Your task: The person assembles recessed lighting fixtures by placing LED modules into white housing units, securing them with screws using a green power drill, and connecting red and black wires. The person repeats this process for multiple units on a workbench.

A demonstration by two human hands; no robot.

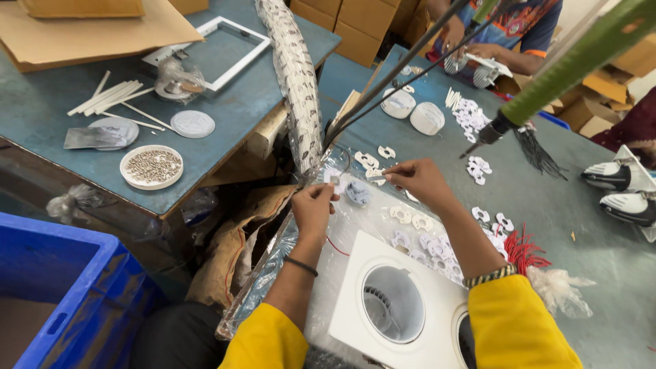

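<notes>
Left hand [313, 205] pinched shut on a small white flat plastic clip [333, 179], held up over a clear plastic sheet [355, 212] near the front edge of the grey-green desk [547, 205]. Right hand [418, 179] fingers closed on a small pale part [376, 175] just beside that clip; what kind of part, cannot tell, too small. More loose white plastic clips [424, 239] lie scattered on the sheet under the right forearm. White square two-hole lamp housing [400, 304] sits nearest the body, between both arms. Bundle of red wires [525, 249] to the right of the right wrist. Round white dish of small metal screws [152, 166] on the blue desk [225, 130] to the left, well apart. Blue plastic crate [65, 294] low left. Another person's hands [471, 51] work at the far end.
</notes>
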